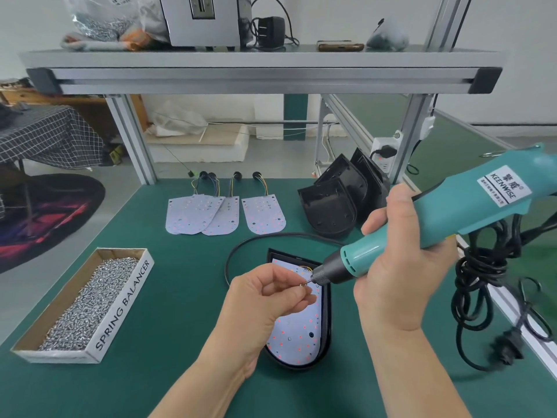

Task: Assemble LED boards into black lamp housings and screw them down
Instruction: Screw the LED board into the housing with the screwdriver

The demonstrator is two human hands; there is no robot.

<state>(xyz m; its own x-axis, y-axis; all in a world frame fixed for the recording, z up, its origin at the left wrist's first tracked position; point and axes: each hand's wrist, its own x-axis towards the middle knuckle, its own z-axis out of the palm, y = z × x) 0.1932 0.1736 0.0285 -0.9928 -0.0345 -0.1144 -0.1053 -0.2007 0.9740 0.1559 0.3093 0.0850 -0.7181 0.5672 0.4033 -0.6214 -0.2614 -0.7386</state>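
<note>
Pinching a screw (302, 285) with left hand (265, 300) fingers (297, 297), right hand (401, 260) gripping the screwdriver (470, 203)

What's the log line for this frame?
phase: loading screw | right hand: grips electric screwdriver | left hand: pinches screw at its tip | LED board: lying in black housing

Your green bench (168, 297): at your left, a cardboard box (120, 309) of screws (90, 300); along the far edge, loose LED boards (193, 215) with wire tails; to their right, stacked black housings (328, 206); before you, one housing (327, 312) lying flat with a board (297, 336) seated in it; far right, a coiled black cable (482, 273).
</note>
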